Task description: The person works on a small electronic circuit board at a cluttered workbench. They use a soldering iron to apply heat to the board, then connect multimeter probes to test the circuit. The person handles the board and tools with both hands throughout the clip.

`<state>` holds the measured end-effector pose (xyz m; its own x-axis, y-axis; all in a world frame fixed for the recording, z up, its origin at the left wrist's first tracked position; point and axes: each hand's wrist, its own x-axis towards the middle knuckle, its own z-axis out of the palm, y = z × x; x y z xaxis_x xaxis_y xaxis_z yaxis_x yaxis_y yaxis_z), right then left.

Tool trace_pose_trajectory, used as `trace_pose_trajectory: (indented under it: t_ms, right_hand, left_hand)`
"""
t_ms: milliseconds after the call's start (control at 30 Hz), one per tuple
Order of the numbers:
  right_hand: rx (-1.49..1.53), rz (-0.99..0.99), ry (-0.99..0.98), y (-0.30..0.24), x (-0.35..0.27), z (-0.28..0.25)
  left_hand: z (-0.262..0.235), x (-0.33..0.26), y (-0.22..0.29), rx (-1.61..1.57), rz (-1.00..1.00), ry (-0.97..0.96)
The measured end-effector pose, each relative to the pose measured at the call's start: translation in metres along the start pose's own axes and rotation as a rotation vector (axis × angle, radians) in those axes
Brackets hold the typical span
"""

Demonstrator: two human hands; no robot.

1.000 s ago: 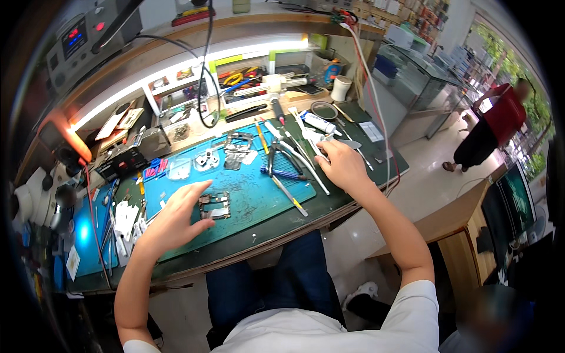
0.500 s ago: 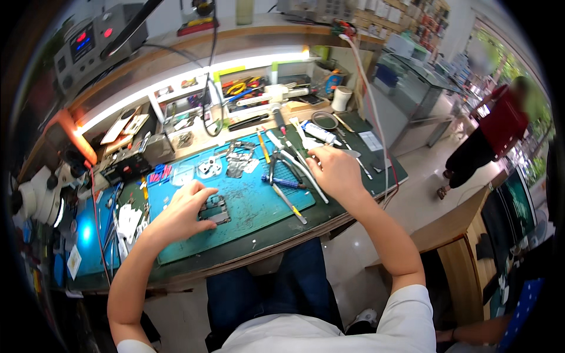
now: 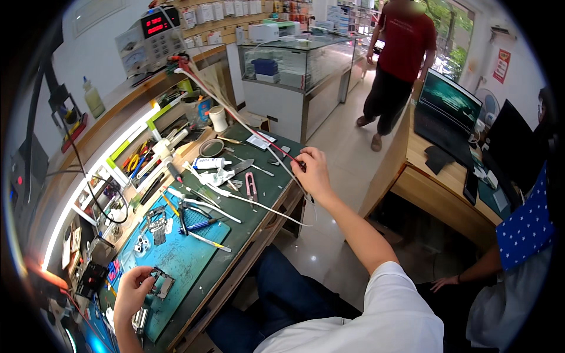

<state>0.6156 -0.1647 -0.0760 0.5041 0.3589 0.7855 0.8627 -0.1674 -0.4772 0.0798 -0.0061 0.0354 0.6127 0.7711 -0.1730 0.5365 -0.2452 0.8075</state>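
Observation:
At the lower left, my left hand pinches the edge of a small dark electronic frame, like an inner part of a phone, over the blue work mat. My right hand is closed at the bench's right edge. Between its fingers shows the dark end of a thin red lead; its exact kind is hard to make out. A white cable hangs beside this hand. Nearest to it on the bench are pink-handled snips and a metal spatula.
Pliers, a white brush and metal phone parts lie on the mat. A white tube is farther back. To the right stands a wooden desk with a laptop. A person in red stands beyond; another sits at right.
The view has swung right. My right hand has gone from above the bench tools to the red lead at the edge. My left hand remains at the dark frame. The person in red appears nearer.

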Motion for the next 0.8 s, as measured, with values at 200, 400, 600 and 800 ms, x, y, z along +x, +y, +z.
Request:
trace_pose_trajectory:
  t_ms: [200, 400, 600, 800]
  right_hand:
    - [0.149, 0.300, 0.105, -0.002, -0.022, -0.031]
    - [0.314, 0.487, -0.275, 0.032, -0.090, -0.082]
    - [0.337, 0.478, -0.303, -0.008, -0.133, -0.130]
    - [0.185, 0.355, -0.416, -0.068, -0.110, -0.131]
  left_hand:
    - [0.005, -0.004, 0.001, -0.177, 0.029, 0.069]
    - [0.013, -0.004, -0.002, -0.295, 0.042, 0.066]
    - [0.023, 0.010, -0.002, -0.372, 0.082, 0.002]
    - [0.029, 0.017, -0.006, -0.502, 0.107, -0.005]
